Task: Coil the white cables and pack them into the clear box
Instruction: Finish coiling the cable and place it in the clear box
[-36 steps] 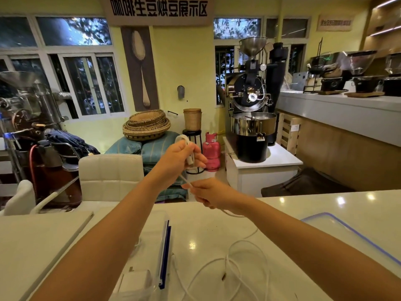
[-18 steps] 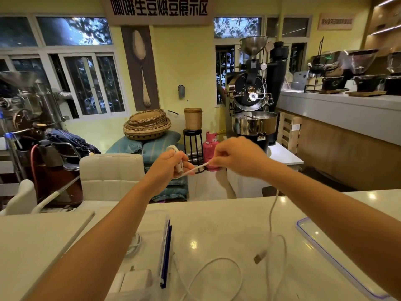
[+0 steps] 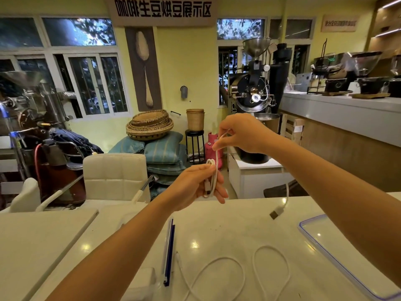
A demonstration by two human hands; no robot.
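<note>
My left hand (image 3: 196, 184) holds a small coil of white cable (image 3: 213, 178) in its curled fingers, above the far edge of the white table. Just above it, my right hand (image 3: 240, 133) pinches the same cable and draws a loop upward. The cable's free end hangs under my right forearm, its USB plug (image 3: 276, 212) dangling just over the table. A second white cable (image 3: 236, 270) lies in loose loops on the table in front of me. The clear box (image 3: 168, 248) with a blue-edged rim sits under my left forearm, a white charger (image 3: 142, 279) inside it.
The clear lid (image 3: 338, 253) with a blue rim lies on the table (image 3: 227, 231) at right. A white board (image 3: 41, 235) covers the table's left side. White chairs (image 3: 115, 174) stand beyond the far edge, with coffee roasters and a counter behind.
My right hand has swung from beside my left hand to above it, laying another turn on the coil. The cable's tail has been pulled off the table and its plug now hangs free.
</note>
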